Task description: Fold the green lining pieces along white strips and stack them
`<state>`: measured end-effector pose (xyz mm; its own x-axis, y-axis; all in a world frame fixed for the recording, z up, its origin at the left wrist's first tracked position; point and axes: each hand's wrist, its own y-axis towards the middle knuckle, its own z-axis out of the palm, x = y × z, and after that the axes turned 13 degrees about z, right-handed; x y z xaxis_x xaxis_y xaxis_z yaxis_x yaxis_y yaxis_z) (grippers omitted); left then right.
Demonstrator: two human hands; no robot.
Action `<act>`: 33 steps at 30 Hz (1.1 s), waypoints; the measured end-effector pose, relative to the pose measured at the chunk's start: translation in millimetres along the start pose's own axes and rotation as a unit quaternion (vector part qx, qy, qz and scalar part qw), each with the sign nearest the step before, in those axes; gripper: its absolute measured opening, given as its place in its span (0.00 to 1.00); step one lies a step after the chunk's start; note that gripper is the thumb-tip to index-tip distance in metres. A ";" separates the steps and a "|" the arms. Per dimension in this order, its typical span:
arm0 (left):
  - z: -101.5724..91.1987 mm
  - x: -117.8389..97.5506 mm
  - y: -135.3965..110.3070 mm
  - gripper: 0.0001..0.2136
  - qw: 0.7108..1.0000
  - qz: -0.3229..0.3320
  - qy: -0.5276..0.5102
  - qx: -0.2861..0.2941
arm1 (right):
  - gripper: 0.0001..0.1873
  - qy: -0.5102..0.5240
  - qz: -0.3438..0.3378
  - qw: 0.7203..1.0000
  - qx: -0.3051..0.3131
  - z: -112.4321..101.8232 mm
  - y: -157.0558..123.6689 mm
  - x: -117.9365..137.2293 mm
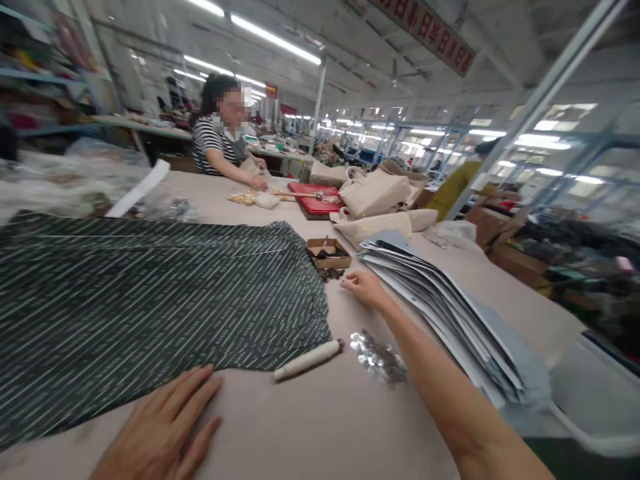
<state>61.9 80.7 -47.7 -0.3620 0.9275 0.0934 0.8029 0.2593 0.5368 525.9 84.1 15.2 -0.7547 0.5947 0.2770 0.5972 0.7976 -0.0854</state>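
My left hand [163,427] lies flat with its fingers spread, at the near edge of a dark green striped fabric piece [165,293] on the table. My right hand [365,288] reaches forward on the right, beside a pile of small dark metal pieces [331,274]. Its fingertips are drawn together; whatever they hold is too small to make out. Just behind that pile is a small cardboard box [329,262] with dark items inside. A white-handled tool [307,361] rests by the fabric's right corner. Shiny silver discs [377,360] lie scattered near my right forearm.
To the right, a stack of grey-white sheets [445,313] fans across the table. Beige bags [375,193] and a red case [315,198] are farther back. Across the table, a person in a striped shirt [213,143] handles beige material. Clear plastic [65,180] heaps up at left.
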 end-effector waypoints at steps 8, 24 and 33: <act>-33.5 -9.7 22.3 0.12 0.997 -0.056 -0.031 0.035 | 0.14 0.093 -0.034 0.995 -0.019 14.0 6.3 6.7; -9.1 169.6 82.2 0.34 0.978 -0.175 0.072 0.092 | 0.10 0.151 -0.368 0.905 -0.147 58.1 -185.9 82.3; -15.6 211.1 100.9 0.35 0.974 -0.167 0.091 0.125 | 0.14 0.080 -0.326 0.909 -0.247 74.7 -146.0 49.7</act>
<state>59.1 298.5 39.2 -0.6817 0.7237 0.1074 0.7084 0.6161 0.3444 380.9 4.7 -30.0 -0.9662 -0.0414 0.2543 0.1171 0.8088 0.5763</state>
